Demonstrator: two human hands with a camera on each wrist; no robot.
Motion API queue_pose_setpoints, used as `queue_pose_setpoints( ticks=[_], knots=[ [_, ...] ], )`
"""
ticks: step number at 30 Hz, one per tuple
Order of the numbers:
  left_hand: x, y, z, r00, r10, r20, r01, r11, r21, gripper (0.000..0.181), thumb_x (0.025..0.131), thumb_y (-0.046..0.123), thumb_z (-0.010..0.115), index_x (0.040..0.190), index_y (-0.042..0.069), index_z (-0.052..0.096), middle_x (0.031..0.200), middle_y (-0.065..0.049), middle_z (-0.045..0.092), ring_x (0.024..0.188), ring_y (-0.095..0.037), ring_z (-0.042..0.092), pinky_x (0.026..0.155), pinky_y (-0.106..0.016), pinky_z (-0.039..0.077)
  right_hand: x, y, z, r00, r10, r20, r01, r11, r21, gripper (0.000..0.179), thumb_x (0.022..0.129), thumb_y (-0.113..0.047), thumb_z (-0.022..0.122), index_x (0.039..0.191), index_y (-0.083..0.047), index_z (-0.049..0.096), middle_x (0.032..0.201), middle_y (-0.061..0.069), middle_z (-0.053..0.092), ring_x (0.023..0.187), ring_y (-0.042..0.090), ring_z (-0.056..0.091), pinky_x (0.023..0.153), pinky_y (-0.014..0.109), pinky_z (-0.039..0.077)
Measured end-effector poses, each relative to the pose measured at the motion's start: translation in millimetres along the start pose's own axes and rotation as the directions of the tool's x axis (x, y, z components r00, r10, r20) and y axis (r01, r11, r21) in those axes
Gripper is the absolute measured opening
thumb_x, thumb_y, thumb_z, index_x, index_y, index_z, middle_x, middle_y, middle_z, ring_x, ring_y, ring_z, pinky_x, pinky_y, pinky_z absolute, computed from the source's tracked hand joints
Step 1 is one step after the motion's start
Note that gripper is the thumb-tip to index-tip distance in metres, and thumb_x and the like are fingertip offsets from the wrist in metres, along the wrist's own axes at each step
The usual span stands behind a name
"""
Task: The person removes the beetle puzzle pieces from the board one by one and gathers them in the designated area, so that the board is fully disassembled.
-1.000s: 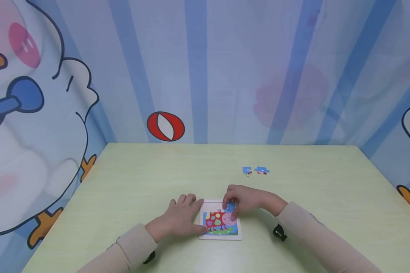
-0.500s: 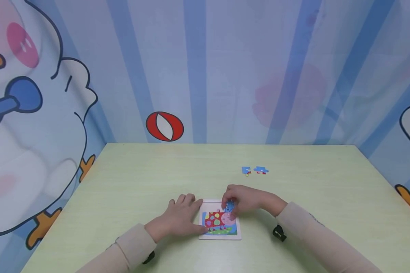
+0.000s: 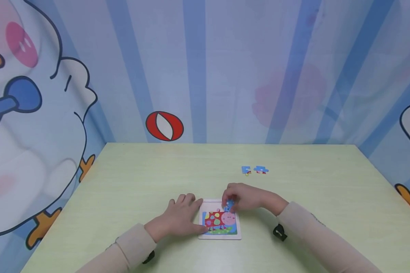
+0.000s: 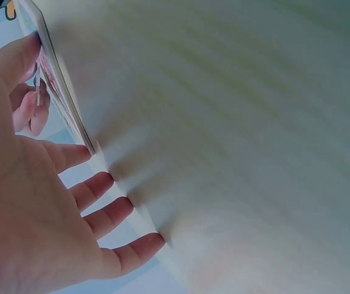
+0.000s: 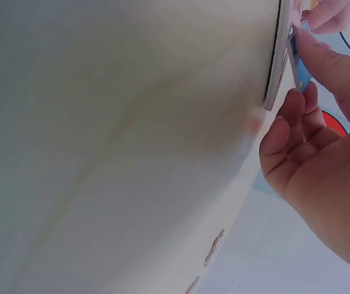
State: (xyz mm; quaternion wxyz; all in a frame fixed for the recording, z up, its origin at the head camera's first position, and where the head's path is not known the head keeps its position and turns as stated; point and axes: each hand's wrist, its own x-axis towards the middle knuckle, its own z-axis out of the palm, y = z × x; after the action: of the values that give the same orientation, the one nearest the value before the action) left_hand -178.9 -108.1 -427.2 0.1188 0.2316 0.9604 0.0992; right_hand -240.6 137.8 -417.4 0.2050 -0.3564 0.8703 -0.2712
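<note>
1. Since the earlier frame the right hand [image 3: 247, 197] has lifted slightly, so the pink face [image 3: 228, 218] in the picture now shows whole; the left hand [image 3: 179, 220] and the puzzle board [image 3: 212, 206] have hardly moved.
2. The backdrop [image 3: 232, 76] is blue-striped cloth, printed with a large white bird [image 3: 30, 170] at the left and a red-and-white ball [image 3: 164, 126] just above the far edge of the desk.
3. The desk [image 3: 150, 170] is pale yellow-green and carries the board and the loose pieces.
4. The left hand's grip is spread: the thumb lies on the board's near-left part, the index fingertip touches its far-left corner, and the other three fingertips rest on the desk.
5. The right hand's grip is pinching a blue puzzle piece between thumb and fingers.
6. The board lies flat between the hands, its picture showing a red body with coloured dots, white along the upper left.
7. The blue puzzle piece [image 3: 229, 206] is tilted at the board's far-right corner; whether it touches the board I cannot tell.
8. Two loose pieces lie farther back, near each other: the right piece [image 3: 261, 169], blue and red, and the left piece [image 3: 246, 170], blue with a red-and-yellow lower end.
</note>
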Motion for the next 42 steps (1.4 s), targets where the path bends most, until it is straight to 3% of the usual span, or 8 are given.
queue_pose_setpoints(
  ticks=[9, 16, 32, 42],
  knots=[
    [1.2, -0.6, 1.0, 1.0, 0.008, -0.006, -0.008, 1.0, 0.001, 0.087, 0.079, 0.063, 0.065, 0.145, 0.01, 0.043, 0.137, -0.01, 0.04, 0.12, -0.028, 0.037, 0.091, -0.052, 0.034, -1.5, -1, -3, 0.999, 0.035, -0.027, -0.033, 0.997, 0.073, 0.022, 0.084, -0.001, 0.071, 0.101, -0.013, 0.063, 0.088, -0.002, 0.055, 0.086, 0.017, 0.05, 0.078, 0.03, 0.045],
    [1.3, 0.7, -0.5, 1.0, 0.007, -0.004, -0.007, 1.0, 0.004, 0.087, 0.08, 0.063, 0.064, 0.145, 0.01, 0.042, 0.138, -0.011, 0.04, 0.12, -0.029, 0.037, 0.092, -0.052, 0.034, -2.0, 4, -5, 0.997, 0.066, -0.037, -0.063, 0.994, 0.089, 0.017, 0.085, -0.004, 0.07, 0.098, -0.014, 0.066, 0.085, -0.003, 0.056, 0.082, 0.015, 0.05, 0.076, 0.028, 0.045],
    [0.9, 1.1, -0.9, 1.0, 0.004, -0.006, -0.004, 1.0, 0.004, 0.087, 0.079, 0.063, 0.064, 0.145, 0.009, 0.043, 0.138, -0.012, 0.04, 0.121, -0.03, 0.037, 0.092, -0.053, 0.035, -6.0, 8, -7, 0.998, 0.053, -0.026, -0.047, 0.978, 0.203, 0.013, 0.087, -0.003, 0.068, 0.099, -0.009, 0.068, 0.084, -0.001, 0.057, 0.079, 0.014, 0.05, 0.071, 0.025, 0.044],
    [-1.2, 2.8, -2.1, 1.0, -0.001, -0.004, 0.001, 1.0, 0.006, 0.087, 0.079, 0.062, 0.066, 0.144, 0.009, 0.043, 0.137, -0.012, 0.041, 0.12, -0.029, 0.038, 0.092, -0.053, 0.036, -10.1, 9, -9, 0.998, 0.035, -0.055, -0.025, 0.985, 0.172, 0.013, 0.093, -0.005, 0.061, 0.101, -0.012, 0.068, 0.084, -0.002, 0.055, 0.079, 0.014, 0.05, 0.07, 0.024, 0.044]
  ],
)
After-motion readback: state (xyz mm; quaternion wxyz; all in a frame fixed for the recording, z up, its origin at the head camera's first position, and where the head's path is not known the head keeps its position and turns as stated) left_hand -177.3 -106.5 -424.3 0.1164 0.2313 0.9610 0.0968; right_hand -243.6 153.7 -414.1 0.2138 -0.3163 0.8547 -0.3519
